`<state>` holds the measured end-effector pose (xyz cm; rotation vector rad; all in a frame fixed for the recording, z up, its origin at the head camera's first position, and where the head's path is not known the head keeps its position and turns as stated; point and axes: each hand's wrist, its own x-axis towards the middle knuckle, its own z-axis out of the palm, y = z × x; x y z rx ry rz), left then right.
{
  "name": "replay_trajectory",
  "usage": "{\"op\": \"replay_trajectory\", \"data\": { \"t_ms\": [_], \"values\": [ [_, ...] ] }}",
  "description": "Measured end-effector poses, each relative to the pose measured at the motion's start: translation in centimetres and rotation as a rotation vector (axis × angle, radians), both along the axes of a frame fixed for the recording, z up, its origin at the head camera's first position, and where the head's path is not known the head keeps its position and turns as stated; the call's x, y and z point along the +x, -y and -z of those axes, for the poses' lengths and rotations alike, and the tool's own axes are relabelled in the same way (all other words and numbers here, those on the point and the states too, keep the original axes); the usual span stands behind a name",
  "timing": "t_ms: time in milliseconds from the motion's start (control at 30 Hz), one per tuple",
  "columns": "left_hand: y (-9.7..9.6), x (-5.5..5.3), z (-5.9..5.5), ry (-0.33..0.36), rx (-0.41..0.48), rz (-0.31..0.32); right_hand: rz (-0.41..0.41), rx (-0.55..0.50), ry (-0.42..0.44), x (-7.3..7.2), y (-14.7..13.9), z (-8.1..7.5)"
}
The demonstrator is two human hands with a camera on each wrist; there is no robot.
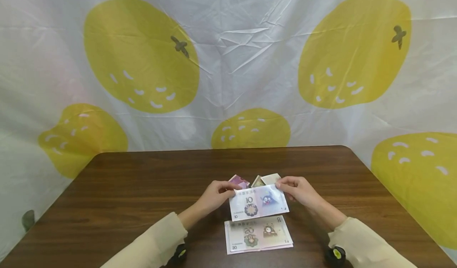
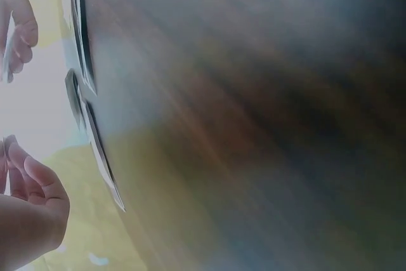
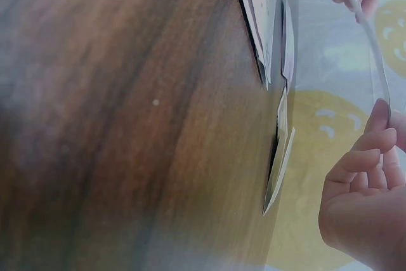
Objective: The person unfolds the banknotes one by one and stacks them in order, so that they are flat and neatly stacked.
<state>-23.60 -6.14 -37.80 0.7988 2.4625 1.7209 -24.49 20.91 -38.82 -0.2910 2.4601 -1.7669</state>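
Pinching a pale 10 note [image 1: 258,203] by its two upper corners, we hold it aloft over the brown table [image 1: 143,188]. Our left hand [image 1: 214,194] grips the upper left corner between thumb and fingers, and our right hand [image 1: 300,188] does likewise at the upper right, so both grasp the same piece of paper. Its printed face, with a big 10 and a blue cartoon figure, is turned towards us, and the right wrist view shows it edge-on and slightly bowed, clear of the surface.

Nearer us than the held note, between our forearms, a stack of notes [image 1: 258,234] lies flat, a 20 uppermost and a pinkish edge showing beneath it. Behind our note, on the side towards the table's far edge, we see parts of a purple-pink note [image 1: 240,179] near our left hand, a tan note [image 1: 257,181], and a whitish note [image 1: 270,178] just beside our right hand.

Beyond the far edge hangs a white cloth [image 1: 242,77] printed with yellow fruit. Our cream sleeves [image 1: 157,238] reach to the wrists.
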Motion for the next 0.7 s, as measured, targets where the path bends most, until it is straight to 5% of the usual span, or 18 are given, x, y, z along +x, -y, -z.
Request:
{"op": "replay_trajectory", "data": {
  "t_ms": [233,700],
  "values": [
    [0.2,1.2,-1.5,0.020,-0.016,0.028,-0.022,0.038,0.012,0.5,-0.2,-0.1],
    [0.9,1.5,-1.6,0.084,-0.033,0.076,-0.122,0.055,-0.014,1.1,-0.7,-0.5]
  ]
}}
